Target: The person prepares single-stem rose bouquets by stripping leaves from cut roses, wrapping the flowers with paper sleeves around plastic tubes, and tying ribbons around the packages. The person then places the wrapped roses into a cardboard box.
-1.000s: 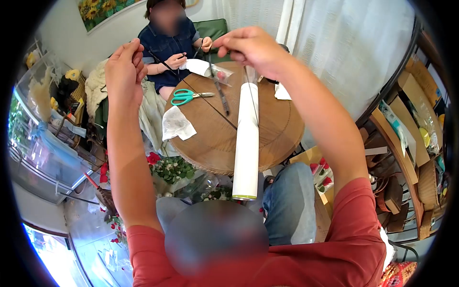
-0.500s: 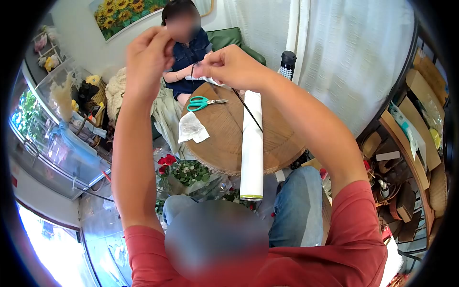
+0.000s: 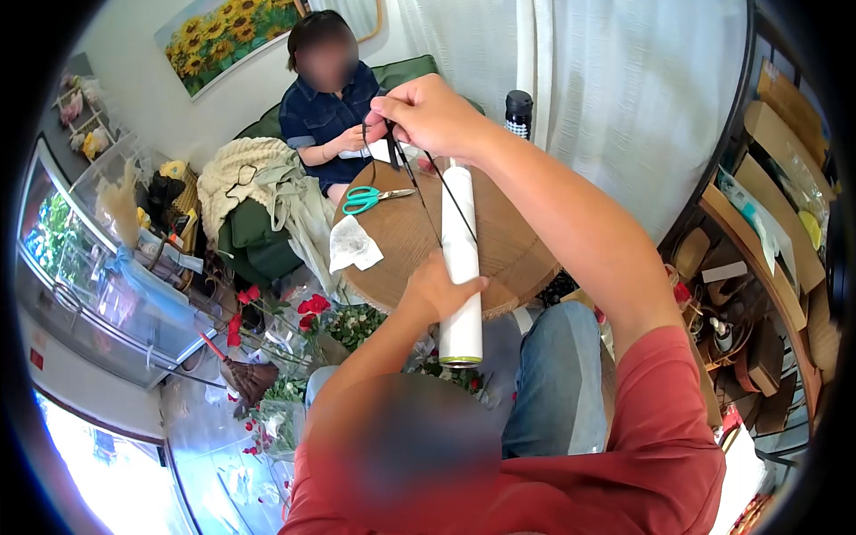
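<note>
Evidently, the right hand (image 3: 430, 114) pinches black cord (image 3: 392, 152), its strands hanging below the fingertips; the left hand (image 3: 437, 287) (thumb across) clasps the white tube (image 3: 460, 332) beneath that grip.

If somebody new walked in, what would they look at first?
Probably the long white tube in the middle, reaching past the near edge of the round table, with the left hand gripping it. Above it, the right hand holds a black cord that runs down to the tube. Next might come the bright red flowers low on the left, or the sunflower picture on the wall.
</note>
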A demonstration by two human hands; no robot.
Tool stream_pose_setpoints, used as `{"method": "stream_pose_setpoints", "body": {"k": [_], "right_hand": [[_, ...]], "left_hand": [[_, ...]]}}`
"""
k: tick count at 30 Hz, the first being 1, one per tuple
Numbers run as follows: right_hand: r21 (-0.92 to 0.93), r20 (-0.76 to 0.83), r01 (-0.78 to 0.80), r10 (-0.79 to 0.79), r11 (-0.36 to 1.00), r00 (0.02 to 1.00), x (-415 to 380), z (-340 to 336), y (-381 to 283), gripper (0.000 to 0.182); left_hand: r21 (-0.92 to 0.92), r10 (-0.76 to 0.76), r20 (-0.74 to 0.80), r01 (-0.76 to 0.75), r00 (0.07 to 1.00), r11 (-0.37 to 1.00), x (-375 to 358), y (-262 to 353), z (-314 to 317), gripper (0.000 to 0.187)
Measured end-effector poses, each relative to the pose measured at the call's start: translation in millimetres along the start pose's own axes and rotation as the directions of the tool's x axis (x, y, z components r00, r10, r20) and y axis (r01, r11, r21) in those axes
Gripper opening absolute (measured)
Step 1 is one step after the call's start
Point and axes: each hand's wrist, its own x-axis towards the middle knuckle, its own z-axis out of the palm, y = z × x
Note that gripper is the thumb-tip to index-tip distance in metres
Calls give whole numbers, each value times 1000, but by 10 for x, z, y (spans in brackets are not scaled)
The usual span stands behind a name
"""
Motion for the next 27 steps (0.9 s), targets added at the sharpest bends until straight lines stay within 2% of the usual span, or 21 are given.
{"method": "stream_pose_setpoints", "body": {"k": [1, 2, 3, 4, 6, 8, 9, 10, 14, 16, 17, 20, 22, 23, 25, 27], "right_hand": [[-46, -28, 4, -6, 999, 1000, -25, -21, -10, 30], [-93, -58, 9, -14, 996, 998, -45, -44, -22, 30], [-98, -66, 44, -51, 994, 997, -27, -62, 14, 31], [-98, -65, 48, -55, 994, 996, -30, -90, 18, 31], [-41, -97, 44, -48, 998, 994, -56, -121, -25, 30], [-37, -102, 45, -49, 998, 994, -48, -137, 0, 29], [-35, -102, 38, -41, 999, 994, -50, -147, 19, 29], [-34, -100, 30, -33, 999, 994, -58, -147, 38, 28], [-11, -87, 52, -53, 999, 995, -58, -101, 43, 28], [-25, -49, 69, -71, 997, 996, -33, -43, 76, 31], [-25, -44, 71, -72, 997, 996, -35, -13, 49, 31], [-3, -28, 31, -31, 1000, 999, -18, 48, -4, 30], [-11, -15, 91, -91, 996, 996, 60, 62, 72, 27], [-10, -9, 87, -87, 996, 996, 81, 75, 91, 27], [-74, -11, 86, -87, 994, 996, 106, 90, 120, 27], [-99, 10, 89, -88, 991, 996, 115, 95, 135, 30]], "left_hand": [[-2, -4, -2, 4, 1000, 1000, 42, -37, 10, 78], [-88, -10, 53, 14, 999, 996, 85, -73, 13, 73], [-170, -8, 109, 27, 994, 985, 121, -105, 20, 67], [-168, -7, 106, 25, 994, 985, 131, -128, 48, 67], [-500, -8, 196, 107, 980, 859, 123, -191, 134, 61], [-541, 3, 227, 124, 974, 832, 93, -221, 170, 63], [-325, 22, 116, 17, 993, 945, 9, -128, 123, 63], [-81, 68, 11, -67, 998, 994, -67, -51, 94, 64], [-84, -15, -97, 7, 995, 996, -190, 52, 51, 67], [-169, -75, -5, 73, 997, 983, -204, 36, 40, 70], [-171, -77, -9, 75, 997, 982, -212, 33, 34, 70], [-85, -110, -28, 107, 994, 991, -255, 86, -37, 69], [101, -67, -31, 70, 997, 992, -323, 247, -212, 69], [97, -73, -31, 76, 997, 992, -312, 281, -258, 69], [55, -58, 73, 54, 996, 997, -250, 319, -335, 72], [11, -48, 82, 48, 995, 999, -122, 204, -290, 74]]}}
